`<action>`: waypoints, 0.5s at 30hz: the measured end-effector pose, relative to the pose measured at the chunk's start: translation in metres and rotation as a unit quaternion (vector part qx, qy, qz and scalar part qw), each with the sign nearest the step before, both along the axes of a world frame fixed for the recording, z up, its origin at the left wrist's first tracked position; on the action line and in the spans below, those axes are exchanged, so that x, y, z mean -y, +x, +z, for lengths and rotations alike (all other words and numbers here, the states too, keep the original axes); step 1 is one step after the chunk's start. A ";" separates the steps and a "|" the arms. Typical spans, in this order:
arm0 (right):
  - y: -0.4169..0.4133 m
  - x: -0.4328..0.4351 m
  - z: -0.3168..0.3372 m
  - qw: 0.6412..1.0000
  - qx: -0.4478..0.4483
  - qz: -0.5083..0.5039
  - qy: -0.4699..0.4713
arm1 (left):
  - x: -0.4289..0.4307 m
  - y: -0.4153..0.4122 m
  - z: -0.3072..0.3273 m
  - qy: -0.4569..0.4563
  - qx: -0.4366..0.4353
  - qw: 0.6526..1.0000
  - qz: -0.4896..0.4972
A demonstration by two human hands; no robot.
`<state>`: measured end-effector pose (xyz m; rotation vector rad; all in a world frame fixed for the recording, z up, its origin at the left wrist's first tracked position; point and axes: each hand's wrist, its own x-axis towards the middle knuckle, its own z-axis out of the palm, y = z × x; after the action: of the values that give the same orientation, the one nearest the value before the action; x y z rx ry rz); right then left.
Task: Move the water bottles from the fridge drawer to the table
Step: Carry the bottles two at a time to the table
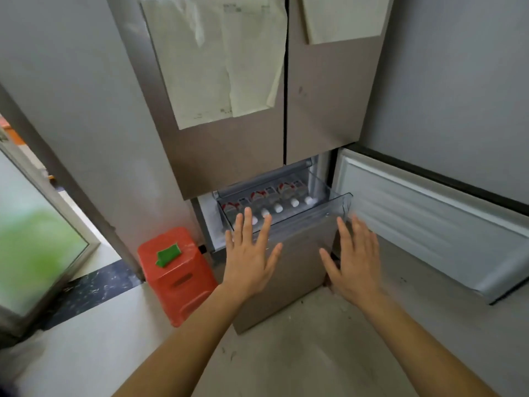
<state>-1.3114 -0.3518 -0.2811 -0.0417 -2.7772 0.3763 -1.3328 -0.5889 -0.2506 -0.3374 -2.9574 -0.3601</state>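
Note:
A clear plastic fridge drawer [329, 206] is pulled out below the fridge's upper doors. Several water bottles [282, 196] with white caps and red-and-white labels lie side by side in it, caps toward me. My left hand [250, 259] is stretched out flat with spread fingers in front of the drawer's left part, its fingertips overlapping the front rim. My right hand [353, 259] is also flat and spread, just below the drawer's right corner. Neither hand holds anything. The table is not in view.
The lower fridge door [429, 222] stands swung open to the right. An orange plastic stool [177, 273] with a green patch sits on the floor left of the fridge. A glass door [34, 247] is at far left. Papers [217, 61] hang on the upper fridge doors.

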 end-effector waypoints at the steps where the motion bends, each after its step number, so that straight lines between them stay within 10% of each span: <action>1: -0.012 -0.009 -0.004 1.000 0.009 -0.003 0.001 | -0.008 -0.013 -0.005 -0.004 0.013 1.000 -0.003; 15: -0.228 -0.092 -0.018 0.980 0.144 0.138 -0.024 | -0.085 -0.165 -0.042 -0.084 0.165 0.977 0.105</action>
<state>-1.5391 -0.2599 -0.2987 0.3046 -3.0667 0.5464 -1.4981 -0.5038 -0.2926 0.0246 -3.3164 -0.1498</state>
